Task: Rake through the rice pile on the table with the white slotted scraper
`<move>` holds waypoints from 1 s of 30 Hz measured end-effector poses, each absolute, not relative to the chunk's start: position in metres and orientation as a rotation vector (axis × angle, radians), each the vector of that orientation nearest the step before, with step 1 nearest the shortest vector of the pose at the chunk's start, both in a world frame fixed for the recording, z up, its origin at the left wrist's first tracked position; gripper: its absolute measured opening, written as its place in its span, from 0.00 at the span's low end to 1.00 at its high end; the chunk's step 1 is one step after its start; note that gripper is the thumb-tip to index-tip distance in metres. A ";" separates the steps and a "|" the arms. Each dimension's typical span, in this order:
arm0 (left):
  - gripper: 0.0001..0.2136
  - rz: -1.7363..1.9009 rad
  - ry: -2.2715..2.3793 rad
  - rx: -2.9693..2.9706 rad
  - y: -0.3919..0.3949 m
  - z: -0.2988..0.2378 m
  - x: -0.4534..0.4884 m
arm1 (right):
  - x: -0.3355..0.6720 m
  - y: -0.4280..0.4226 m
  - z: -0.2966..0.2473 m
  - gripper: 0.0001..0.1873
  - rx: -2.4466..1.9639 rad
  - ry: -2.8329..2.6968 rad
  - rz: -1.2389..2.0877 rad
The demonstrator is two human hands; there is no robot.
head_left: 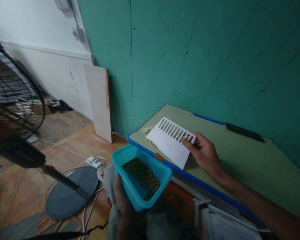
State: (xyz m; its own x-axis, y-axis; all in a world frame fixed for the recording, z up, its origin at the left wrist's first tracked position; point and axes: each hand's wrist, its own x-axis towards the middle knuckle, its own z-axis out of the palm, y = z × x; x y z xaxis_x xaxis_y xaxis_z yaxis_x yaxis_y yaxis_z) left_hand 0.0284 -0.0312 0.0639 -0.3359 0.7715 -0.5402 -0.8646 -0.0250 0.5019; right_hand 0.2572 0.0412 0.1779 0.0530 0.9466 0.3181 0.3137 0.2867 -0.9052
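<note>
Scraper [167,143], frame middle, over table [240,156] | right hand [205,150]: fingers pinch its holey end | left hand [127,206]: clamped on blue tub [160,168] of green beans [142,173], bottom middle | should help: tub level, soft pushes near pale bits [147,130]

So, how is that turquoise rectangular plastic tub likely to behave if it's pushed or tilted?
The tub is probably fairly stiff: its walls look unbuckled beside the left hand. Its load would likely shift, since the small round green beans lie loose. It may feel light for its size, as they sit below the rim and leave some bottom bare.
</note>
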 end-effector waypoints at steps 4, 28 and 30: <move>0.31 1.688 0.939 -0.131 -0.032 0.066 0.028 | 0.255 0.041 0.179 0.19 -1.223 -1.459 0.778; 0.32 1.701 0.912 -0.105 -0.030 0.062 0.027 | 0.247 0.037 0.182 0.19 -1.184 -1.414 1.010; 0.31 1.709 0.888 -0.065 -0.030 0.064 0.028 | 0.247 0.037 0.183 0.19 -1.181 -1.414 1.004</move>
State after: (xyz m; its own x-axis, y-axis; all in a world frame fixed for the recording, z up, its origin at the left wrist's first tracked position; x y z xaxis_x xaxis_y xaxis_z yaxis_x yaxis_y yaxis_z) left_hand 0.0282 -0.0296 0.0638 -0.3470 0.8101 -0.4725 -0.8522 -0.0621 0.5195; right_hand 0.2466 0.0366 0.1829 -0.0272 0.9838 0.1774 0.1564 0.1794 -0.9713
